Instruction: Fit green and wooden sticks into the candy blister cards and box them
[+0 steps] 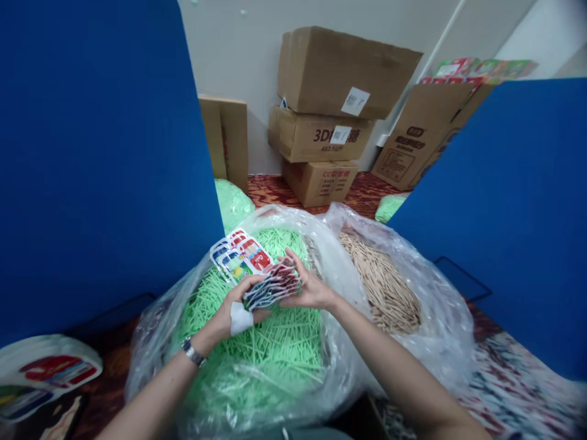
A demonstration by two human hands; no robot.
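Between my two hands is a stack of printed packets (273, 285), seen edge-on, with red and blue-grey edges. My left hand (242, 305) is closed round its left end; a white patch covers part of that hand and a metal watch is on the wrist. The right end is gripped by my right hand (306, 285). Just beyond, several flat packets (241, 253) printed red, blue and white lie on the green sticks (261, 342). These thin sticks fill a clear plastic bag (156, 342) beneath my hands.
Right of it, another clear bag (443, 305) holds tan sticks (383, 284). Blue panels (92, 153) stand at both sides. Stacked cardboard boxes (321, 131) are against the wall, and a printed carton (413, 134) leans at the right. White-edged printed cards (55, 370) lie lower left.
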